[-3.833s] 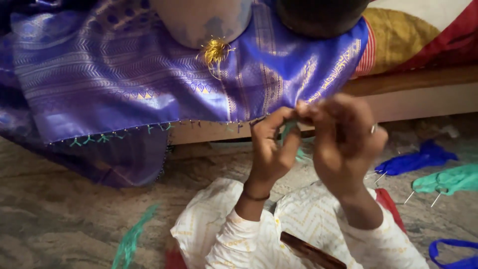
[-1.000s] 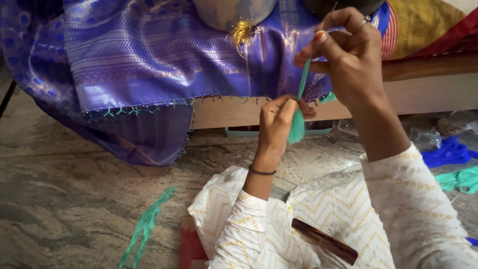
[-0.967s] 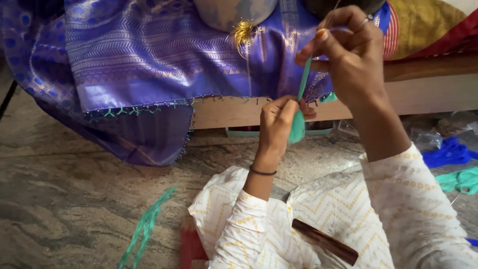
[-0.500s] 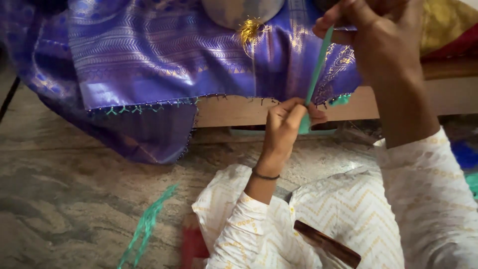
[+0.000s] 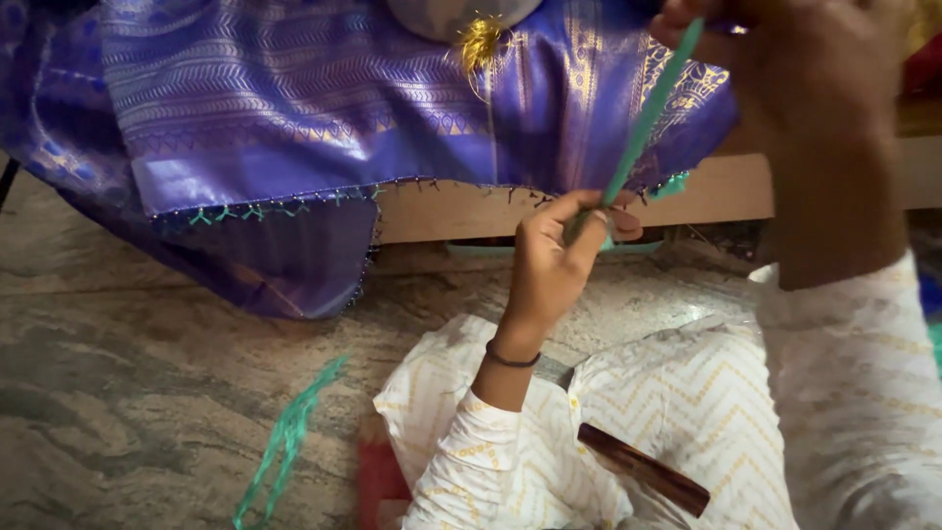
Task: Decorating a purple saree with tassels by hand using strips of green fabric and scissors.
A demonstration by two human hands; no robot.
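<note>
Two hands' fingers pinching taut green thread (image 5: pixel 643 118) above mottled, perhaps stone, floor (image 5: pixel 147 373).

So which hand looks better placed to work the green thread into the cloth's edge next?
Probably the left hand: it pinches the green thread right beside the purple cloth edge, while the right hand holds the thread's upper end, raised away.

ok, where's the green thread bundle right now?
Head view, upper right: the green thread bundle runs taut on a slant between the left hand below and the right hand above, in front of the purple sari.
</note>
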